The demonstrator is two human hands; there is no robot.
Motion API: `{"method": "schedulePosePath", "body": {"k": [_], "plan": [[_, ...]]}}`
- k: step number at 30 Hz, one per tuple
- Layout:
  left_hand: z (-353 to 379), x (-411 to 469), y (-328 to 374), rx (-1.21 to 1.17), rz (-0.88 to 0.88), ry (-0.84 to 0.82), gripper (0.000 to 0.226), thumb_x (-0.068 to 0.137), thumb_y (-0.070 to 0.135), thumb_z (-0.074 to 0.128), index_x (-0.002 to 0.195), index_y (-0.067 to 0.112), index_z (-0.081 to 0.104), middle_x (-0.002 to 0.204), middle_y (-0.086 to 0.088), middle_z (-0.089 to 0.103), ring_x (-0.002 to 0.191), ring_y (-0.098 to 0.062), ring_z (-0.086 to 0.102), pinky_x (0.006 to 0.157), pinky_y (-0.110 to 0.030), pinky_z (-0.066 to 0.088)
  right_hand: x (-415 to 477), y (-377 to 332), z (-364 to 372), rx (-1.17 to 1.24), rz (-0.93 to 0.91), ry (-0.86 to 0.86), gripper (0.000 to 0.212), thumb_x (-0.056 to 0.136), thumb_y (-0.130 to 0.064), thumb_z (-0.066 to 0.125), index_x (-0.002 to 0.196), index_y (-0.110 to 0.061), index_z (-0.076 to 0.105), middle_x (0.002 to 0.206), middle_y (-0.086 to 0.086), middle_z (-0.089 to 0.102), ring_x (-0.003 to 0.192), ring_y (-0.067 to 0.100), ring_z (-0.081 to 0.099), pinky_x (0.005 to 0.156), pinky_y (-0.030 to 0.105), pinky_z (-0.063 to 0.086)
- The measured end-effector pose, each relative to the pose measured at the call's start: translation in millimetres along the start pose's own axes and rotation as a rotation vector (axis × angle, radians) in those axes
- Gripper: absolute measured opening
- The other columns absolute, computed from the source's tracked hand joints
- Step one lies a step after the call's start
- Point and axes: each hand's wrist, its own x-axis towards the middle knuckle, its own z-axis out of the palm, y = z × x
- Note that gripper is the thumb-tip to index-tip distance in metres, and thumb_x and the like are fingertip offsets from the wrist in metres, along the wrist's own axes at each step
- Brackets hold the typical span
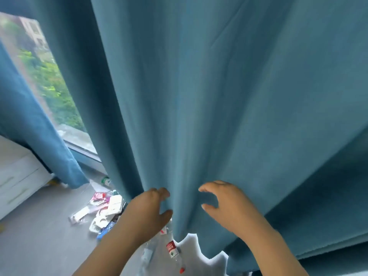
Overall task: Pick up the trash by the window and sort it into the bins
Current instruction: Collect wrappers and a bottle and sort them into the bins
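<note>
1. A blue curtain (pixel 219 96) fills most of the view. It hangs in deep folds down to the grey floor (pixel 39 246) and hides much of the ground below the window (pixel 49 86).
2. On the left, a second curtain panel (pixel 29 136) hangs beside the glass. A white chest of drawers (pixel 18 176) stands at the lower left edge.
3. The left hand (pixel 147 212) grasps a fold of the blue curtain near its hem, fingers on one side of the fold and thumb on the other.
4. The right hand (pixel 225 204) is just beside it with its fingers bent in a loose claw. A gap shows between thumb and fingertips, and it holds nothing (the cloth hangs right behind it).
5. A pile of wrappers (pixel 103 208) lies on the floor just left of the left hand, partly hidden by the curtain's edge and the left forearm.
6. A plastic bottle (pixel 172 249) with a red label lies on the floor below and between the two hands, at the curtain's hem.
7. A small bottle (pixel 105 181) (blurred, with a greenish label) lies farther back near the window frame, well apart from both hands.
</note>
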Motion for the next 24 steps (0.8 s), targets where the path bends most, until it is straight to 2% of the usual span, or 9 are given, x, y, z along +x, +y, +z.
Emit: {"method": "schedulePosePath", "body": {"k": [6,11,16,19,22,24], "plan": [[-41,-36,-91,-0.031,-0.170,0.118,0.035,0.089,0.040,0.057,0.123,0.031,0.052,0.124,0.013,0.057,0.111,-0.009,0.056,0.087,-0.018,0.044,56,-94,31,0.003,-0.184,-0.094,0.038,0.090,-0.030,0.058,0.128,-0.032,0.053,0.134,-0.014,0.053,0.124,0.009,0.047,0.104,0.025,0.038],[-59,-60,-144,-0.067,-0.303,0.168,0.033,0.089,0.042,0.054,0.121,0.032,0.050,0.124,0.014,0.056,0.110,-0.007,0.053,0.087,-0.019,0.042,87,-155,47,-0.004,-0.303,-0.177,0.037,0.090,-0.028,0.057,0.126,-0.033,0.054,0.130,-0.015,0.054,0.114,0.010,0.053,0.098,0.024,0.042],[-72,-71,-176,-0.103,-0.454,0.238,0.037,0.090,0.043,0.053,0.125,0.035,0.047,0.124,0.015,0.055,0.113,-0.007,0.052,0.089,-0.020,0.042,121,-194,59,-0.038,-0.426,-0.228,0.035,0.087,-0.030,0.059,0.121,-0.032,0.057,0.125,-0.012,0.058,0.116,0.012,0.054,0.098,0.030,0.045],[-77,-70,-185,-0.122,-0.530,0.271,0.036,0.090,0.042,0.053,0.124,0.034,0.048,0.124,0.015,0.055,0.112,-0.008,0.053,0.090,-0.022,0.044,141,-207,64,-0.039,-0.490,-0.243,0.036,0.087,-0.031,0.060,0.123,-0.034,0.056,0.125,-0.015,0.058,0.113,0.010,0.055,0.097,0.028,0.046],[-82,-74,-195,-0.143,-0.626,0.314,0.035,0.090,0.040,0.053,0.124,0.034,0.047,0.124,0.015,0.054,0.112,-0.007,0.052,0.090,-0.021,0.043,162,-221,69,-0.054,-0.565,-0.289,0.035,0.088,-0.030,0.059,0.123,-0.036,0.055,0.122,-0.014,0.058,0.103,0.010,0.056,0.090,0.024,0.046],[-83,-77,-201,-0.159,-0.671,0.341,0.035,0.090,0.040,0.052,0.124,0.035,0.047,0.124,0.016,0.053,0.113,-0.006,0.052,0.090,-0.020,0.042,173,-230,71,-0.055,-0.611,-0.315,0.037,0.089,-0.029,0.057,0.125,-0.037,0.054,0.124,-0.016,0.056,0.107,0.009,0.054,0.091,0.022,0.045]]}}
